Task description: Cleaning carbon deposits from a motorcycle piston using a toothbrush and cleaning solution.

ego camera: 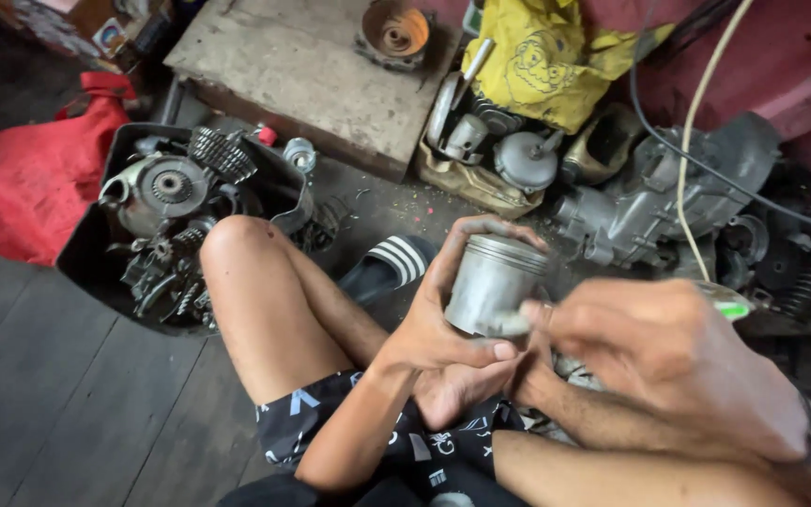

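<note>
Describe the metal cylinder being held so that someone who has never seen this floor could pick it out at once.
Start at the bent bare knee in the middle of the view, then look right past the black striped sandal. There the left hand wraps a piston, with the right hand working at its lower edge. Unlike the grimy engine parts lying behind, it is a plain pale-grey cylinder with grooves ringing its top.

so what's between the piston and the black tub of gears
In the head view, the person's bare knee and a striped black sandal lie between the piston and the tub.
</note>
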